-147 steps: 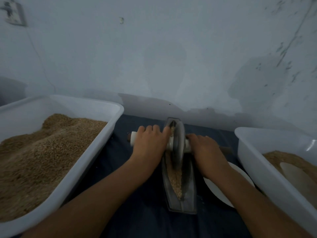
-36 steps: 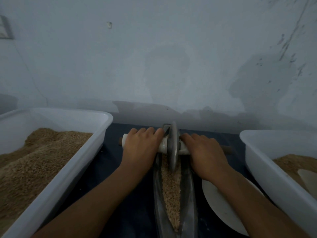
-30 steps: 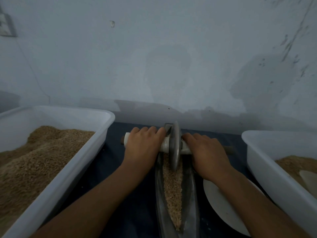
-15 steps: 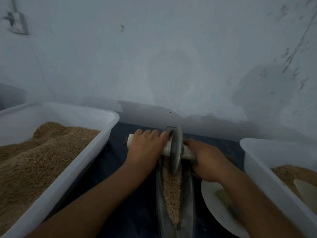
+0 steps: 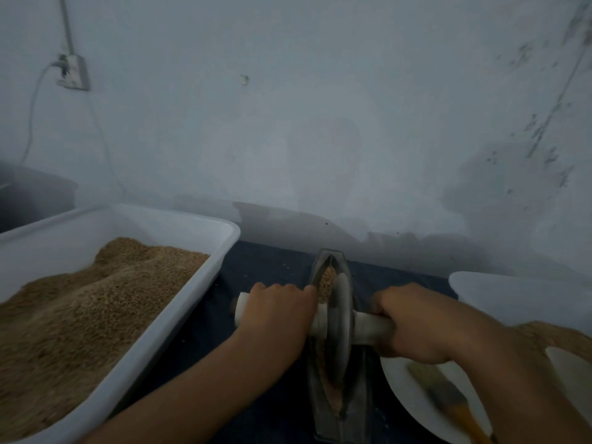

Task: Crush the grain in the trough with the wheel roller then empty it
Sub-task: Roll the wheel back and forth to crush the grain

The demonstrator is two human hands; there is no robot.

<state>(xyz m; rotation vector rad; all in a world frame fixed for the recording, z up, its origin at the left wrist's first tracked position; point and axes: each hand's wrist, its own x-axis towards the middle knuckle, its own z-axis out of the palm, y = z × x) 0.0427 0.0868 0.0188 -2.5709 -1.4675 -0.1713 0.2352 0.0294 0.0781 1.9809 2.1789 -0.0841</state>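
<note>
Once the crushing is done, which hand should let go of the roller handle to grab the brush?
Right hand, probably. The brush lies on the white plate directly beneath it, right of the trough. The left hand would have to cross over the wheel roller.

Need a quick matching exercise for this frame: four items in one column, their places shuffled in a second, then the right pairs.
Items:
1. wheel roller
2. brush
3. large white tub
4. wall socket

Places:
A. on the white plate, lower right
B. on the wall, upper left
C. standing in the trough, handle gripped by the left hand and right hand
D. left of the trough, heaped with grain

Pairs: 1-C, 2-A, 3-D, 4-B
</note>
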